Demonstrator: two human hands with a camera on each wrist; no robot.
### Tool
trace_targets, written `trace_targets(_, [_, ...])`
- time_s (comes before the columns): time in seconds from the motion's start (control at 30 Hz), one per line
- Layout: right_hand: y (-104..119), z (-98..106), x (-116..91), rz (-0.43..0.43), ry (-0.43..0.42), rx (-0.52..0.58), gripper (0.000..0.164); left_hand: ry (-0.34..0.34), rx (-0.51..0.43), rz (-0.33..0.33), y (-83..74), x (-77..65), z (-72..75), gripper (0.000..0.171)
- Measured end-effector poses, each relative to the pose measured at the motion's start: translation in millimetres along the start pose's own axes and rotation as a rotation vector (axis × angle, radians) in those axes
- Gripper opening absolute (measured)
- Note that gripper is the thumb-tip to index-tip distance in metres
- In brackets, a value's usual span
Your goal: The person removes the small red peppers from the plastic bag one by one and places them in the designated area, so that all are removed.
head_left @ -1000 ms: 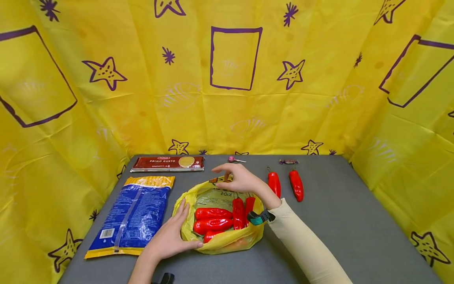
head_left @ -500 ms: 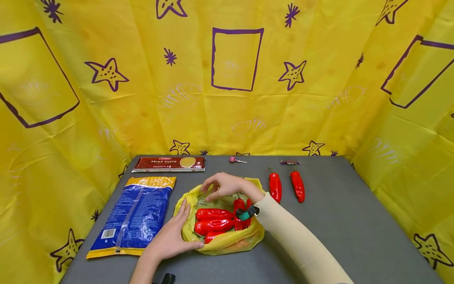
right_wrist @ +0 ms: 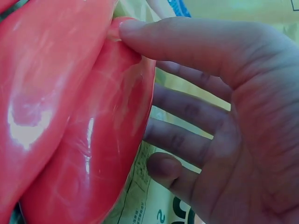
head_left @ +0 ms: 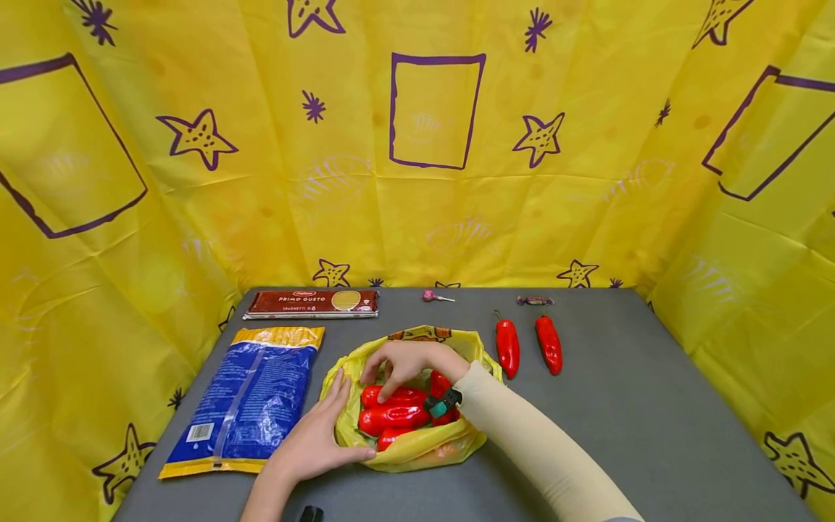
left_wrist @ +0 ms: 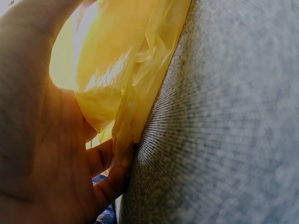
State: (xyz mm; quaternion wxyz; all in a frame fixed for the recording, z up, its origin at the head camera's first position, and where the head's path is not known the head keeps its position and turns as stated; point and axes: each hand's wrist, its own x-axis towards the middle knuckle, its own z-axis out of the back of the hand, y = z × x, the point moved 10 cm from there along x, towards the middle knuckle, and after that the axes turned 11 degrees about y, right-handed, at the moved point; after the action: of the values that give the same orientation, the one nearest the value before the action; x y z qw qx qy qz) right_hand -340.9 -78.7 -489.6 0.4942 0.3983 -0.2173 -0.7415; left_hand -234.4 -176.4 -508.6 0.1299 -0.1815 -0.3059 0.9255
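Observation:
In the head view a yellow plastic bag (head_left: 430,464) stands with its mouth wide, holding several red peppers. My left hand (head_left: 316,438) rests against its left side, fingers fairly straight and thumb along the front rim; the left wrist view shows the fingers on the yellow film. Inside the bag, my right hand (head_left: 406,361) is on the rearmost of the peppers lying crosswise, a shiny red pepper (right_wrist: 93,121). The right wrist view has the thumb on its near end and the fingers at its far side. Another pepper (head_left: 394,417) lies alongside.
A blue-and-yellow packet (head_left: 251,399) lies left of the bag, with a brown spaghetti pack (head_left: 312,304) behind it. At the back are a lollipop (head_left: 438,296) and a wrapped candy (head_left: 535,300). Two red peppers, one nearer (head_left: 507,348) and one outer (head_left: 549,344), lie to the right.
My right hand has come down from the bag's back rim into the bag, onto a pepper. My left hand stays at the bag's side.

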Motion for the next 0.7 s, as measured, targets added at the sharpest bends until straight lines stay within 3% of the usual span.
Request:
trace_targets(0.33, [4.2, -6.4, -2.2, 0.002, 0.061, -0.007, 0.042, 0.004, 0.004, 0.005, 0.2, 0.4, -0.8, 0.136])
trace_targets(0.7, [6.0, -6.2, -3.0, 0.018, 0.056, -0.029, 0.040, 0.004, 0.004, 0.007, 1.1, 0.4, -0.5, 0.136])
